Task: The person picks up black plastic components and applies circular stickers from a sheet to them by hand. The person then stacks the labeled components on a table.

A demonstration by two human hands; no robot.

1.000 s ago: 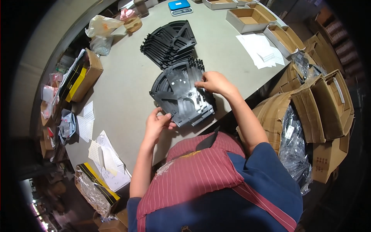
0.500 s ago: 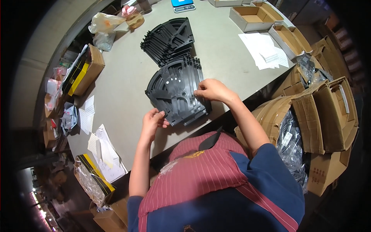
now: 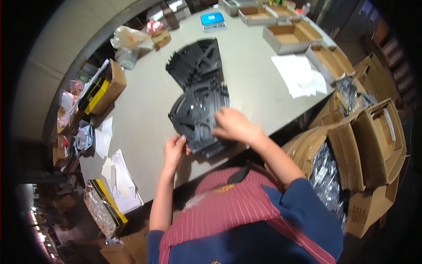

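Table clutter, both sides

Grey table [image 3: 250, 75]. Far edge: blue-topped scale [image 3: 213, 19]. Right: shallow open boxes [image 3: 279, 45], white sheets [image 3: 293, 74] just beside; brown cartons [image 3: 345, 154] beyond edge. Left: plastic bag [image 3: 128, 38], pink item [image 3: 154, 27], loose papers [image 3: 124, 193], yellow-black-edged box [image 3: 110, 198] holding clear plastic [image 3: 99, 210].

Right of the near black stack [image 3: 198, 118] and the far black stack [image 3: 200, 61], open worktop [image 3: 250, 88] reaches to white papers [image 3: 291, 75] and cardboard trays [image 3: 283, 46]. More open surface lies to their left, up to a cardboard box [image 3: 116, 87]. Straight ahead, the far black stack bars the way.
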